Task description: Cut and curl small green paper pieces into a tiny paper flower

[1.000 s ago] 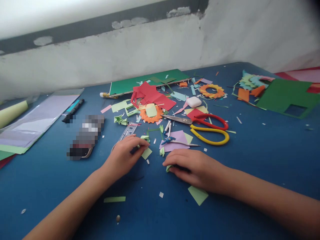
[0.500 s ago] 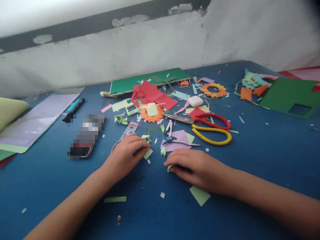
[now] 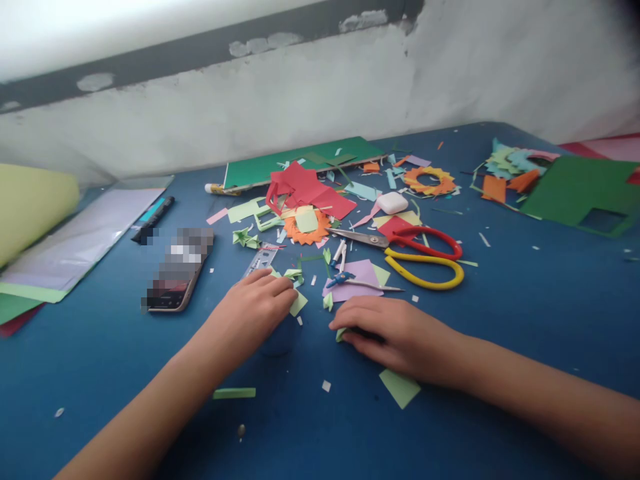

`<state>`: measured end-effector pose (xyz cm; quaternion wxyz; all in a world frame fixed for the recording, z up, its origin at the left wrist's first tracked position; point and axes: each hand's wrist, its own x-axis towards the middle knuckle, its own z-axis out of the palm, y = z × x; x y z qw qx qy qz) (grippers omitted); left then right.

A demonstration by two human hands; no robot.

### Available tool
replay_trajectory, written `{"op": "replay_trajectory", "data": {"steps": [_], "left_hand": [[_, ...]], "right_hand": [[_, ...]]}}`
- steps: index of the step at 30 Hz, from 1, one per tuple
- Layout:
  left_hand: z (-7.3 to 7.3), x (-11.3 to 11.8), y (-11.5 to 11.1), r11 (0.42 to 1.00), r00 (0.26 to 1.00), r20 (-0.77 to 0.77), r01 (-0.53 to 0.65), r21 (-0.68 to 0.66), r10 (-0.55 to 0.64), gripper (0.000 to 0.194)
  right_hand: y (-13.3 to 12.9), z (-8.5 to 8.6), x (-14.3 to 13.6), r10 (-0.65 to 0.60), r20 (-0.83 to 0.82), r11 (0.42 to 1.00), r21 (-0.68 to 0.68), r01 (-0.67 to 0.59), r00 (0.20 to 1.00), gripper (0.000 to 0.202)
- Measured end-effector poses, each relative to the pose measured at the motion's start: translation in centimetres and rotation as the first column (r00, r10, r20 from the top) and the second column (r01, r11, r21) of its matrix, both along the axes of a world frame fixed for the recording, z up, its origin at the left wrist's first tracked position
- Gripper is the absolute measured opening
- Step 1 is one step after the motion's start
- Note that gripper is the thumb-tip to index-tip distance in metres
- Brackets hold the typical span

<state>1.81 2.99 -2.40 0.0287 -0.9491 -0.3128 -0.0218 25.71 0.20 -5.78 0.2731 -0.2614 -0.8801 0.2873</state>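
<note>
My right hand (image 3: 390,333) rests on the blue table with thumb and fingers closed on a small folded light-green paper piece (image 3: 341,335), mostly hidden under the fingers. My left hand (image 3: 265,301) reaches over the lower end of a clear ruler (image 3: 263,257). Its fingers are curled together; whatever they hold, if anything, is hidden. Beside its fingertips lie a light-green paper square (image 3: 299,305) and a folded green piece (image 3: 295,275). Another folded green piece (image 3: 328,302) sits between the hands, near a blue-and-white compass (image 3: 343,279) on purple paper (image 3: 363,272). A light-green square (image 3: 400,388) lies below my right hand.
Scissors (image 3: 425,250) with red and yellow handles lie beyond my right hand. Orange paper rings (image 3: 306,230), red paper (image 3: 313,189) and a white case (image 3: 392,203) are behind. A phone (image 3: 183,267) lies left, a green board (image 3: 295,162) by the wall.
My left thumb and fingers have come together, closing the gap between them. My right hand stays on its folded paper piece. The view has shifted slightly.
</note>
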Motion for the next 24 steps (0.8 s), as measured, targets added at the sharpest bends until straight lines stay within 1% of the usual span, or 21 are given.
{"op": "replay_trajectory", "data": {"steps": [7,12,16,18,19,20,21,22,23,24], "left_hand": [[0.3,0.0,-0.6,1.000,0.997,-0.073,-0.013,0.015,0.014,0.020],[0.8,0.3,-1.5,0.994,0.990,-0.092,-0.113,-0.014,0.111,0.029],[1.1,0.3,-1.7,0.985,0.989,0.004,-0.148,-0.084,0.148,0.030],[1.2,0.5,-2.0,0.981,0.982,0.102,-0.149,-0.123,0.162,0.029],[1.2,0.7,-2.2,0.975,0.970,0.170,-0.144,-0.172,0.173,0.028],[1.2,1.0,-2.5,0.961,0.945,0.263,-0.133,-0.243,0.197,0.028],[1.2,1.4,-2.8,0.925,0.907,0.348,-0.100,-0.366,0.236,0.026],[1.1,1.8,-3.2,0.850,0.861,0.399,-0.069,-0.522,0.315,0.022],[1.1,2.2,-3.5,0.767,0.814,0.423,-0.043,-0.640,0.398,0.018],[1.0,2.6,-3.7,0.684,0.764,0.426,-0.028,-0.729,0.485,0.014]], "right_hand": [[0.2,0.0,0.0,0.005,0.010,1.000,-0.002,-0.005,1.000,0.020],[0.2,0.0,0.0,0.007,-0.003,1.000,-0.023,-0.007,1.000,0.020],[0.1,0.2,0.0,-0.031,-0.058,0.998,-0.054,0.028,0.998,0.021],[0.0,0.4,-0.1,-0.071,-0.094,0.995,-0.073,0.064,0.993,0.020],[0.0,0.4,-0.1,-0.090,-0.113,0.993,-0.085,0.081,0.990,0.020],[-0.1,0.6,-0.2,-0.103,-0.133,0.991,-0.096,0.090,0.986,0.021],[-0.2,0.7,-0.3,-0.110,-0.154,0.990,-0.107,0.094,0.982,0.022],[-0.4,0.8,-0.4,-0.112,-0.174,0.989,-0.119,0.092,0.978,0.023],[-0.5,0.9,-0.5,-0.112,-0.192,0.988,-0.130,0.088,0.975,0.023],[-0.7,1.1,-0.6,-0.113,-0.209,0.986,-0.141,0.084,0.972,0.023]]}}
